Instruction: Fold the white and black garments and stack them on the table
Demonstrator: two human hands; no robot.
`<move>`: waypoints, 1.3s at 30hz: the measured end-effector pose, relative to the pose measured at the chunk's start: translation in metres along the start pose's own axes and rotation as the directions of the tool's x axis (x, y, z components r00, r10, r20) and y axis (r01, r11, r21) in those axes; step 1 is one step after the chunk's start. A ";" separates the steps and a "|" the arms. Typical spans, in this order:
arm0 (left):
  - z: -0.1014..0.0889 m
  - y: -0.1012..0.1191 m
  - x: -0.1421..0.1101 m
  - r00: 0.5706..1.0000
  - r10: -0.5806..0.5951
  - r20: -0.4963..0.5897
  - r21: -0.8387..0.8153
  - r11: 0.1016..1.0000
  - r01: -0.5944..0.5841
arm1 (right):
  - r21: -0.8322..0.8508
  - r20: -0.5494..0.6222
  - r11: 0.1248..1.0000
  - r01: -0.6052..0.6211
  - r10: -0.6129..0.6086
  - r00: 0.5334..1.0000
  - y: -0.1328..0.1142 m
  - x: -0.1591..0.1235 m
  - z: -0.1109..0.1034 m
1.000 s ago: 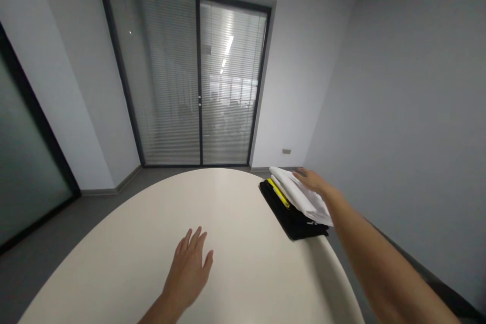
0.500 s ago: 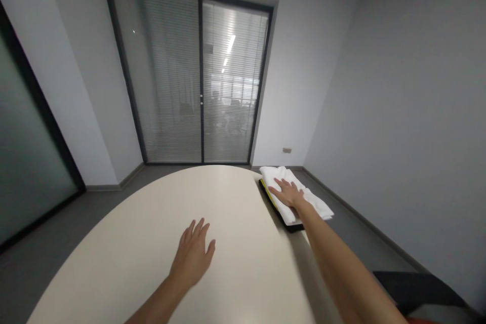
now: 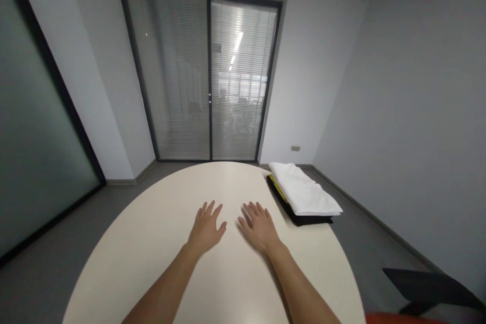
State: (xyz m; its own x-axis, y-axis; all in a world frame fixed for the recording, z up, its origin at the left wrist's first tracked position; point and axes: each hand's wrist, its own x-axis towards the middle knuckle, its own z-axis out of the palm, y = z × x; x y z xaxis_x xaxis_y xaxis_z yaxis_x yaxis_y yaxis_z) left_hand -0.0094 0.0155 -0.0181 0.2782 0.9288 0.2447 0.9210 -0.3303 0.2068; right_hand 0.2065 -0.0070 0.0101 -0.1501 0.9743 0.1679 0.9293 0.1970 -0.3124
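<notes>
So I'm standing here looking at this round, cream-white, smooth-topped desk (image 3: 152,243), and both hands are bare. The left hand (image 3: 207,228) is palm down with fingers loosely spread and the thumb out to the side, over the middle. The right hand (image 3: 260,225) is just beside it, also palm down, fingers a bit apart, nothing in it. Can't really tell if either palm is actually touching the top.

The pile is over by the far right edge: a white folded piece of fabric (image 3: 304,190) on top, a strip of bright yellow fabric (image 3: 279,188) peeking out at its left side, and a flat black folded fabric (image 3: 311,220) at the bottom. Its near right corner looks like it pokes out past the rim. From the right hand, it's to the right and a bit farther out, near but apart, and that hand is clearly the closer one. The long side slants from the far edge toward the near right.
</notes>
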 end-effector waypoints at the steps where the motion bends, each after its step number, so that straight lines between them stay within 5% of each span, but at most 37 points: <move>1: 0.004 -0.002 -0.001 0.999 0.015 0.028 -0.010 1.000 -0.015 | -0.007 0.071 1.000 -0.002 0.003 0.997 -0.001 -0.006 0.009; 4: 0.010 -0.006 -0.001 0.995 0.053 0.086 -0.029 0.998 -0.050 | -0.022 0.162 1.000 0.008 -0.004 0.987 0.003 -0.012 0.021; 23: 0.012 -0.006 0.003 0.993 0.041 0.110 -0.017 0.999 -0.040 | -0.010 0.156 1.000 -0.001 0.002 0.988 0.007 -0.008 0.020; 26: 0.011 -0.006 0.003 0.994 0.046 0.103 -0.020 0.999 -0.044 | 0.024 0.104 1.000 0.021 -0.023 0.994 -0.001 -0.011 0.011; 29: 0.011 -0.006 0.002 0.995 0.039 0.094 -0.022 0.999 -0.037 | 0.131 -0.120 0.990 0.046 -0.030 0.992 0.001 -0.008 -0.023; 32: 0.013 -0.007 0.003 0.995 0.043 0.090 -0.026 0.999 -0.041 | 0.190 -0.437 0.978 -0.089 0.165 0.884 0.038 0.007 -0.074; 34: 0.014 -0.007 0.003 0.995 0.051 0.085 -0.030 0.998 -0.048 | 0.199 -0.518 0.946 -0.257 0.324 0.791 0.084 0.019 -0.105; 36: 0.013 -0.007 0.003 0.996 0.051 0.078 -0.032 0.998 -0.049 | 0.197 -0.483 0.894 -0.403 0.446 0.754 0.138 0.028 -0.124; 39: 0.011 -0.006 0.002 0.996 0.041 0.076 -0.030 0.999 -0.038 | 0.200 -0.287 0.800 -0.566 0.600 0.747 0.205 0.031 -0.126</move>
State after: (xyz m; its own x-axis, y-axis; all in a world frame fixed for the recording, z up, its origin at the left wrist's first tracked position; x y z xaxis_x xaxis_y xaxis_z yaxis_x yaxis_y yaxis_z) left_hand -0.0110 0.0215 -0.0291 0.3352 0.9247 0.1804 0.9009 -0.3707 0.2259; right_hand 0.4348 0.0498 0.0687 0.5421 0.8146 0.2064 0.7611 -0.3718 -0.5315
